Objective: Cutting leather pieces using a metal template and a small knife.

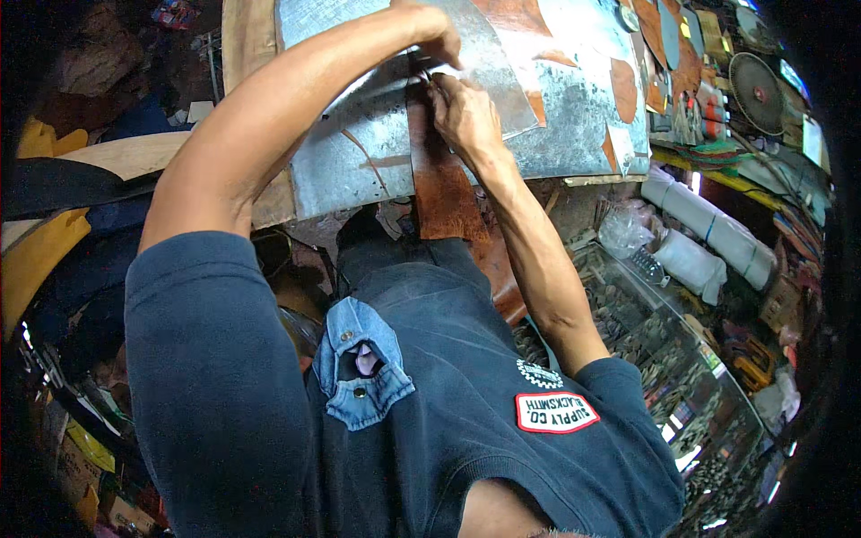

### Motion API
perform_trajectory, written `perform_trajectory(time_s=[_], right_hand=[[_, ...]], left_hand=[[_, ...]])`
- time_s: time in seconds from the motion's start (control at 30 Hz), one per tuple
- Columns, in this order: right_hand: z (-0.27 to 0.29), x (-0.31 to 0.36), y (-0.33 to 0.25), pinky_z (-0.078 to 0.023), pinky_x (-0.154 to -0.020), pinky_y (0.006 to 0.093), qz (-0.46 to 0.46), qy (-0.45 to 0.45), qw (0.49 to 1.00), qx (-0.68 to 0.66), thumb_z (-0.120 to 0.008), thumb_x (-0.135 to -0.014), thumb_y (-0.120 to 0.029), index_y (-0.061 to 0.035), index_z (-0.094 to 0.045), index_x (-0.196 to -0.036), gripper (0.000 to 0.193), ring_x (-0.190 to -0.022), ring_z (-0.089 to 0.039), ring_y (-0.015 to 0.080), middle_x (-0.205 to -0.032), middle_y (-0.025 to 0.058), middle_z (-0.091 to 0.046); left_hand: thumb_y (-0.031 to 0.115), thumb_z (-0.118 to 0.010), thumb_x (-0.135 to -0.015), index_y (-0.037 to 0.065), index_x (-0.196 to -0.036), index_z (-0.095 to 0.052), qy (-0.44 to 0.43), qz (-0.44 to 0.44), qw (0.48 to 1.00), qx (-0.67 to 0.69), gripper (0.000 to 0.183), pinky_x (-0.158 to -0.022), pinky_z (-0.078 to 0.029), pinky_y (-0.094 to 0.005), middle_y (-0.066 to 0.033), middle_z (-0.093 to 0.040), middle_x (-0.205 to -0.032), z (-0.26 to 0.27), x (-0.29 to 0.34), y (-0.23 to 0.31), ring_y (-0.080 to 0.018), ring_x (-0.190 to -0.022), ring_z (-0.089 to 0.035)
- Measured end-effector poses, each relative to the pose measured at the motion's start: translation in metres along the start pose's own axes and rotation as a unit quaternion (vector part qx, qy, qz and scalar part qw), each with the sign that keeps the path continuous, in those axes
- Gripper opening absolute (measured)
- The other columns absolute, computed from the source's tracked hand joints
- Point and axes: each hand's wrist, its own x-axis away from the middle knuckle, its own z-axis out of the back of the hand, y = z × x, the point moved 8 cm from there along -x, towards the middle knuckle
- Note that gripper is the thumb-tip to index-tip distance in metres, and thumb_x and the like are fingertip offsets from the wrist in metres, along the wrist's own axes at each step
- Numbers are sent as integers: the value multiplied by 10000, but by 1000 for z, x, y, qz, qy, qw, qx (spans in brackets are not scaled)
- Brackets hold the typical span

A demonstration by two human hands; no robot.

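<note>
The leather strip (447,199) is reddish-brown, the tabletop (581,134) silvery grey with dark mottling.

A wooden board (247,40) runs along the left edge of the table (583,117). By the right edge lies a rounded brown scrap (623,91), with a small round tin (629,19) farther up, toward the far right corner. A white scrap (621,149) sits close to the near right corner. Past the right edge stands a round dark fan (752,94), with red-topped bottles (715,112) beside it. Off the near right corner are a long white roll (708,224), a clear plastic bag (625,230) and a shorter white bundle (689,266), all above a glass case (650,336). Well left of the table's left edge, a pale strip (130,157), a black roll (67,186) and a yellow sheet (45,264) lie together.
</note>
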Motion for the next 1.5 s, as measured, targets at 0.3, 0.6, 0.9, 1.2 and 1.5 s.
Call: perform_trajectory(time_s=[0.3, 0.6, 0.9, 1.2, 1.5], right_hand=[[8, 46, 11, -523, -726, 494, 3, 30, 999, -29, -612, -890, -140, -61, -671, -1026, 168, -822, -649, 439, -886, 240, -667], [16, 86, 15, -522, -747, 447, -34, 18, 999, -23, -645, -877, -109, -25, -663, -1045, 188, -846, -651, 409, -906, 213, -672], [23, 109, 19, -513, -813, 472, -76, -19, 995, -55, -585, -896, -144, -35, -649, -1060, 207, -929, -637, 435, -1004, 228, -669], [19, 116, 33, -495, -921, 453, -127, -73, 986, -84, -581, -858, -160, 10, -590, -1239, 417, -1052, -623, 425, -1122, 251, -654], [18, 115, 35, -497, -928, 448, -113, -104, 985, -80, -569, -847, -160, 36, -553, -1286, 481, -1064, -621, 426, -1177, 265, -630]], left_hand=[[163, -566, -856, 258, -1183, -644, 204, 30, 962, -180, 350, -980, -382, -607, -8, -331, -1571, -27, 62, 18, -425, -1291, -482], [459, -745, -787, 152, -1143, -613, 299, 6, 944, -141, 488, -1007, -357, -643, -52, -359, -1540, -39, 69, 23, -512, -1359, -342], [445, -762, -776, 163, -1124, -611, 315, 15, 937, -149, 473, -992, -378, -651, -41, -367, -1534, -39, 65, 20, -496, -1367, -343], [430, -784, -754, 145, -1123, -611, 324, 17, 932, -161, 497, -981, -399, -615, -47, -384, -1527, -38, 68, 24, -464, -1335, -398], [369, -835, -692, 141, -1200, -600, 303, 36, 926, -223, 605, -887, -471, -480, -88, -568, -1174, -30, 51, 48, -343, -1076, -579]])
